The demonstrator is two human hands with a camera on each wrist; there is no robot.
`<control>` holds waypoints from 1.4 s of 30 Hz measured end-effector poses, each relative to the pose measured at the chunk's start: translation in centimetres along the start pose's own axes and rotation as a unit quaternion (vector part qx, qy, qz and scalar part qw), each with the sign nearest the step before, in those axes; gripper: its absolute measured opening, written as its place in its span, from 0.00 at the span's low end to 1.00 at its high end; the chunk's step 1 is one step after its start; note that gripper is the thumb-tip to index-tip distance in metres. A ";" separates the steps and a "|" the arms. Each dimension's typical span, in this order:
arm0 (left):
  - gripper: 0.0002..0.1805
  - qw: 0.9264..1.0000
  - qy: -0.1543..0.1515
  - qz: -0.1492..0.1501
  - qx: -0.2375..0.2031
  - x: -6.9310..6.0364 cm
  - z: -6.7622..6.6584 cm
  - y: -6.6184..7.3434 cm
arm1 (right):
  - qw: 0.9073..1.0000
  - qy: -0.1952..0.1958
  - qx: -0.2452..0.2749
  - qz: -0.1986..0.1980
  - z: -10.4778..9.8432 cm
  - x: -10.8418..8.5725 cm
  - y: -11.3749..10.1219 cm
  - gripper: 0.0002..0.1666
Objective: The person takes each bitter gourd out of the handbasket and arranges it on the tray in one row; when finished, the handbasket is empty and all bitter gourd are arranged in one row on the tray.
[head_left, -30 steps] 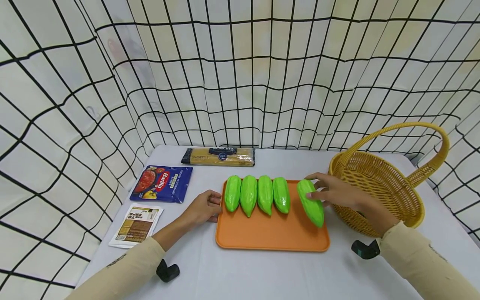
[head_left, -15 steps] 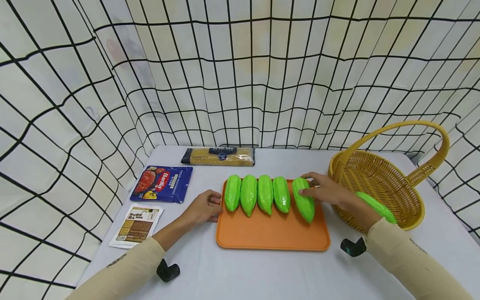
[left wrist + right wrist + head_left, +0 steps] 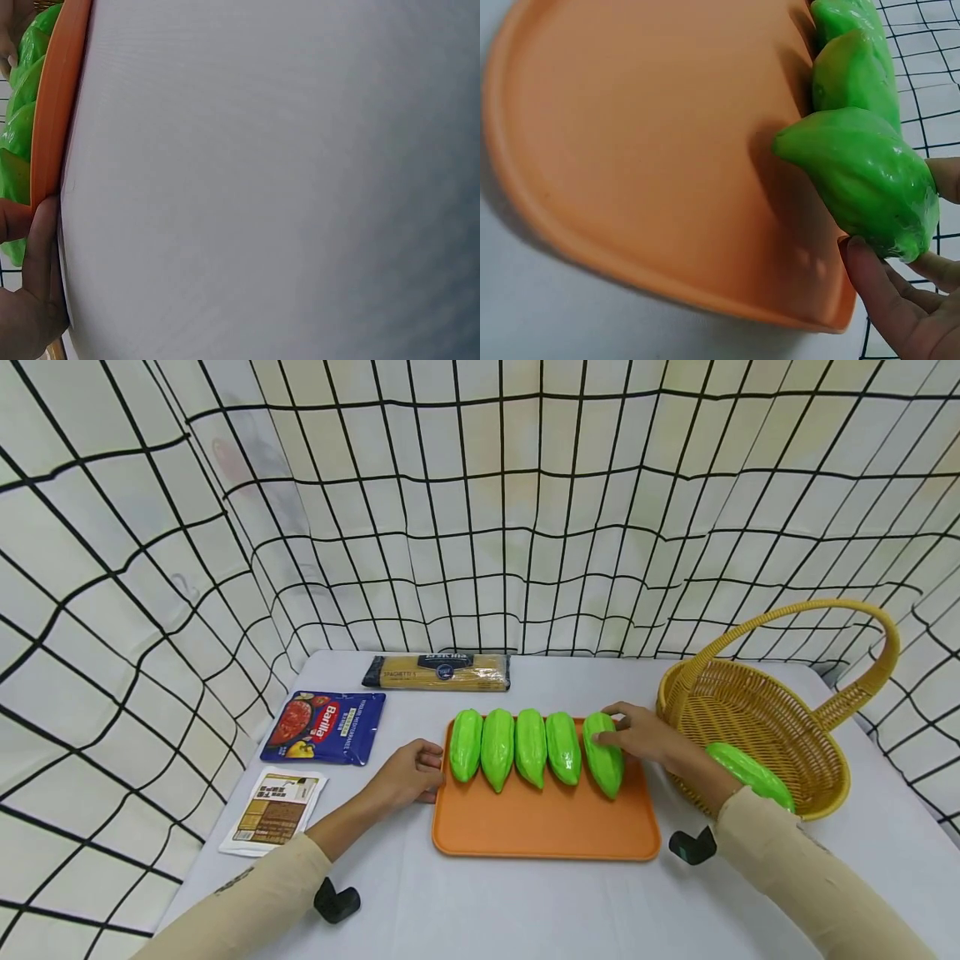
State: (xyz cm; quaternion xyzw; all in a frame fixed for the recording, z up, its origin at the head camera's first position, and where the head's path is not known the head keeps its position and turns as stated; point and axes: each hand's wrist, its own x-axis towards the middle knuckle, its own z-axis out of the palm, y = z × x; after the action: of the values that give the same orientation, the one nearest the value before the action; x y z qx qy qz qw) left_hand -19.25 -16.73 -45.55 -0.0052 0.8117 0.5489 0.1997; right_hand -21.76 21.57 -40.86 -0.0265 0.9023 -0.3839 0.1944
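Observation:
My right hand (image 3: 640,732) holds a glossy, ridged green fruit (image 3: 604,762), long and pointed at one end; its exact kind is unclear. In the right wrist view, thumb and fingers pinch the blunt end of this fruit (image 3: 862,169), its tip reaching over the tray (image 3: 652,150). Several similar fruits (image 3: 498,752) lie side by side along the far half of the orange tray (image 3: 540,827), left of the held one. At the tray's left edge, my left hand (image 3: 408,774) pinches the rim; the left wrist view shows thumb and finger on either side of it.
A wicker basket (image 3: 832,777) with a tall handle stands right of the tray, another green fruit (image 3: 750,774) inside. A spaghetti packet (image 3: 442,672) lies behind; a blue Barilla pouch (image 3: 324,727) and a white pouch (image 3: 273,811) lie left. Black netting surrounds the table.
My right hand has moved the held fruit left, close to the row, and slightly toward the far edge. The forearm's shift uncovers the fruit in the basket. My left hand stays put.

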 end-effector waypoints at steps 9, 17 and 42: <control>0.27 1.000 0.002 -0.004 -0.001 0.0 -0.1 0.1 | 1.000 0.009 -0.001 -0.004 0.7 1.2 0.1 0.40; 0.27 1.000 -0.001 -0.007 0.006 -0.1 -0.1 0.3 | 1.000 0.019 -0.004 0.007 1.0 1.7 0.2 0.40; 0.27 1.000 -0.001 -0.009 0.008 -0.2 -0.1 0.2 | 1.000 0.014 0.012 0.013 0.5 1.8 -0.7 0.44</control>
State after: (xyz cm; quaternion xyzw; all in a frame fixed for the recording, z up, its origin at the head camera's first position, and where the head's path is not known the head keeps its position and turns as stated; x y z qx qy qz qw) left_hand -19.16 -16.82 -45.23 -0.0103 0.8158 0.5405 0.2056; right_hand -23.25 20.34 -41.26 -0.0069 0.9004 -0.3927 0.1873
